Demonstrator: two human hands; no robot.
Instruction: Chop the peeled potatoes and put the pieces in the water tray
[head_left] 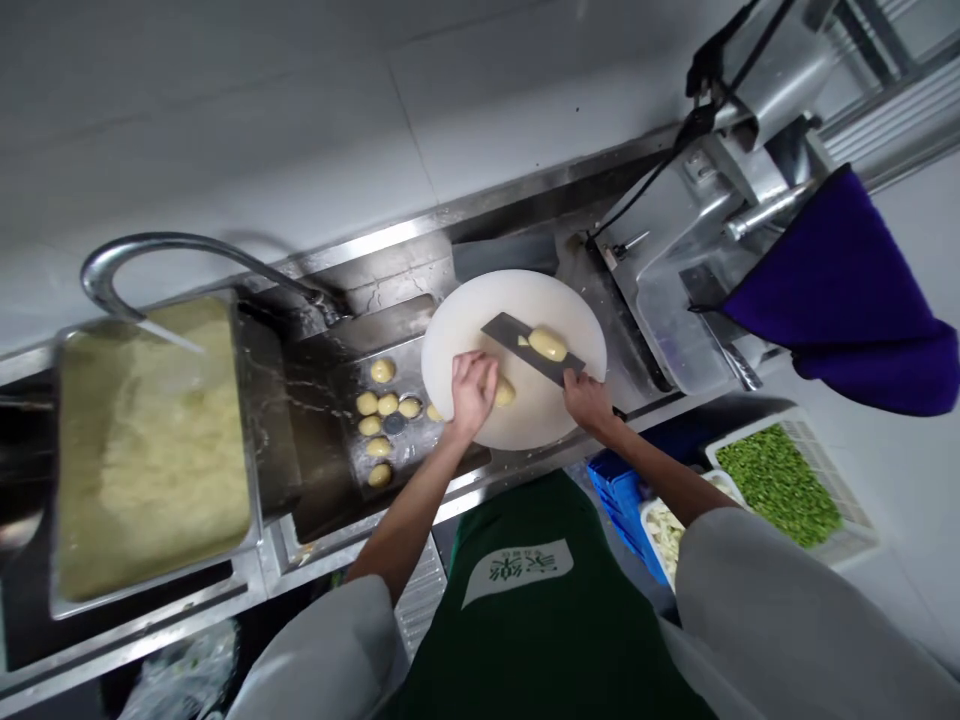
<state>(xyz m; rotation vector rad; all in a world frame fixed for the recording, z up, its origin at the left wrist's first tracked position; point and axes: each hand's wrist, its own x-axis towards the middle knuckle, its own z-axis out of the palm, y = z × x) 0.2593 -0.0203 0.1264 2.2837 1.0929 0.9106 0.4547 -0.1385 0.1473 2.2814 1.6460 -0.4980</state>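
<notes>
A round white cutting board lies across the sink and counter. My right hand grips a wide cleaver by its handle end, its blade over the board. A peeled potato rests on the blade, with a small pale piece beside it. My left hand is over the board's left part, fingers bent together; whether they hold anything is hidden. Just right of those fingers another potato piece lies on the board.
Several peeled potatoes lie in the sink. A faucet runs into a large tray on the left. At right are a metal machine, a purple cloth and a basket of chopped greens.
</notes>
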